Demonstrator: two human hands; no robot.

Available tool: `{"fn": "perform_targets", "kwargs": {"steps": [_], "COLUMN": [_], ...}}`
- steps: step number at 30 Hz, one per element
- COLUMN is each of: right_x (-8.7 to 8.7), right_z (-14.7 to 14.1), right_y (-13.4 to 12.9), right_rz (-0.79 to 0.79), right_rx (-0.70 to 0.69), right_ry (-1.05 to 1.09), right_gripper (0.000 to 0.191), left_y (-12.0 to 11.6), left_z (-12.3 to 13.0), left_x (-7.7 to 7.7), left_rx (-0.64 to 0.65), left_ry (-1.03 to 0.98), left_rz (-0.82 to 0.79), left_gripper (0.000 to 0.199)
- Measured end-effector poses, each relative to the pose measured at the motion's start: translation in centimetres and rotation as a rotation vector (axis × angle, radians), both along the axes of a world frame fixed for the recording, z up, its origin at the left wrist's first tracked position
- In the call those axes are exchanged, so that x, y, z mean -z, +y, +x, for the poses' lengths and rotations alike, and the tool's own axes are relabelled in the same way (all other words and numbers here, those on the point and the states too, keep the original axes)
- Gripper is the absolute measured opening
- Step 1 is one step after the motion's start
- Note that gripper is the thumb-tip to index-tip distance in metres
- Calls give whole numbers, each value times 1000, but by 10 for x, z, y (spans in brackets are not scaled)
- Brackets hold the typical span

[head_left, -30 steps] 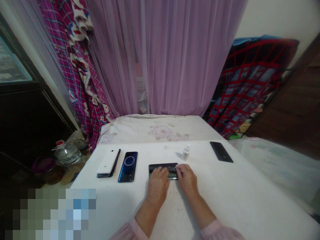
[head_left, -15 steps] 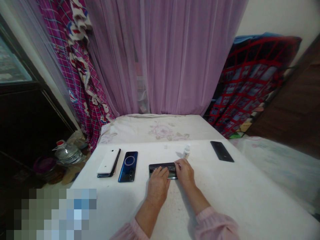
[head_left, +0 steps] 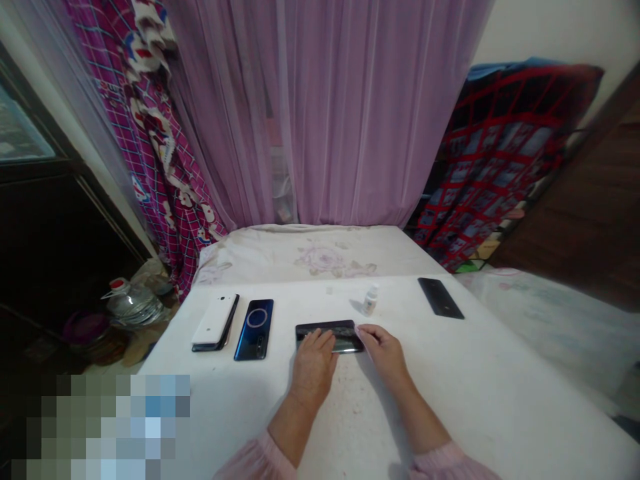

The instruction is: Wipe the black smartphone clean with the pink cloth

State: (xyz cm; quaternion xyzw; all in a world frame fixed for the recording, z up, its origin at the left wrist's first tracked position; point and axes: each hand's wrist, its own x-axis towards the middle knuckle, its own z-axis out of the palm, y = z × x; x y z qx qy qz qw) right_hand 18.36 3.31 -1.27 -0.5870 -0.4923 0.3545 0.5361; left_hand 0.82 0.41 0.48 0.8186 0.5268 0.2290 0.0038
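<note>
A dark, glossy smartphone (head_left: pixel 345 333) lies lengthwise on the white-covered table in front of me. My left hand (head_left: pixel 316 360) rests on its left half with the fingers stretched out over the surface. At the phone's right end, my right hand (head_left: pixel 384 350) has its thumb and index finger pinched together. Whatever is in that pinch, if anything, is too small to make out. A small white bottle (head_left: pixel 370 301) stands upright just beyond the phone, and a blue smartphone (head_left: pixel 255 331) with a pale ring on its back lies to the left.
A white phone (head_left: pixel 217 320) lies on top of a darker one at the table's left side. Towards the right lies a flat black phone (head_left: pixel 441 298). A small pale piece (head_left: pixel 329 291) is near the cloth fold. Purple curtains (head_left: pixel 345 120) hang behind the table.
My right hand has shifted right, from on top of the phone's right part to its right end, uncovering more of the glossy surface. My left hand stays on the phone.
</note>
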Motion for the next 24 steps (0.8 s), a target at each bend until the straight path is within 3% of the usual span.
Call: {"fn": "perform_targets", "kwargs": {"steps": [5, 10, 17, 24], "right_x": [-4, -5, -5, -11], "right_z": [0, 1, 18, 14], "right_y": [-9, -24, -31, -38], "right_rz": [38, 169, 161, 215], "right_rx": [-8, -63, 48, -92], "right_ry": [130, -45, -293, -646], "right_gripper": [34, 27, 32, 23], "left_y": [-1, -1, -3, -4], "left_z": [-1, -3, -4, -4], "left_x": [-1, 1, 1, -3], "left_rx": [13, 23, 26, 29], "left_ry": [0, 6, -7, 9], "left_rz": [4, -4, -17, -26], "left_gripper": [32, 34, 33, 33]}}
